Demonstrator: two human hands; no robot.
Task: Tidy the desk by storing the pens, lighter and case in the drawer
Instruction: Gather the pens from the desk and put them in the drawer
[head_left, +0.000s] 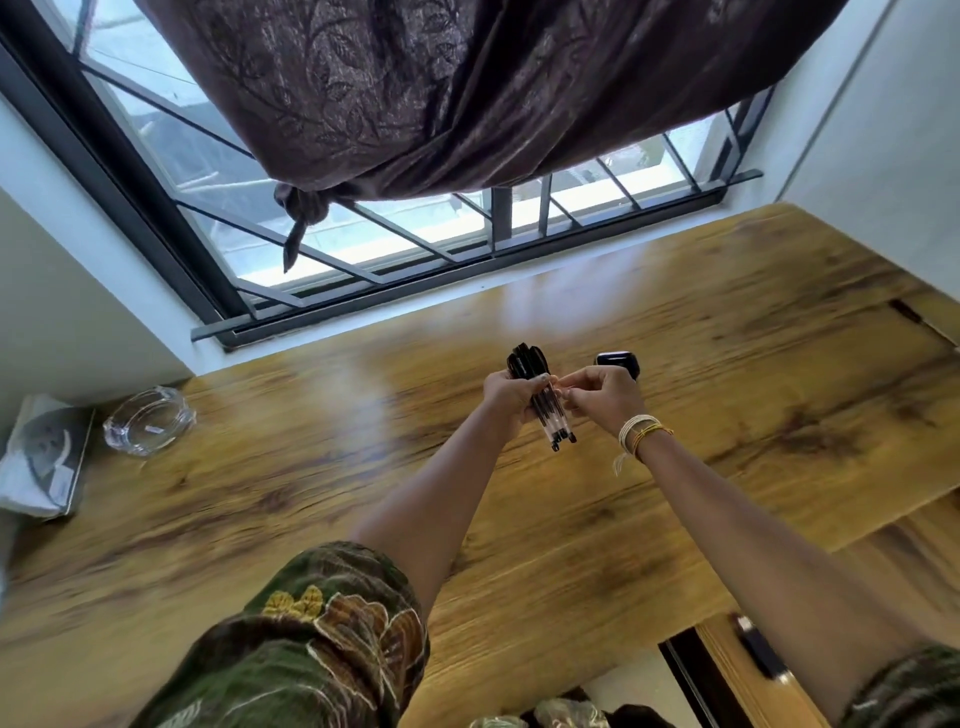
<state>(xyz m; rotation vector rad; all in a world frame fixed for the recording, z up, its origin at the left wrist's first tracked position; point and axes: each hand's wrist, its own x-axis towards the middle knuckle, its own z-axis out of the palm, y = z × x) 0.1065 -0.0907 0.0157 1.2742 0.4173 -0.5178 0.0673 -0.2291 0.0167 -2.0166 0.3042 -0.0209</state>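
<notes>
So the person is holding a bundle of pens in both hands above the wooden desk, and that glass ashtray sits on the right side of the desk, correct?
Not quite. The head view shows the glass ashtray on the left side of the desk, not the right. The rest holds: the left hand grips the bundle of pens and the right hand pinches at it, above the wooden desk.

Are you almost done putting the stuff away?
Not yet. Nothing looks stored so far. The left hand grips a bunch of pens above the desk, and the right hand pinches at them. The dark case sits on the desk behind the hands. I can't pick out the lighter. The drawer looks open at the lower right.
</notes>
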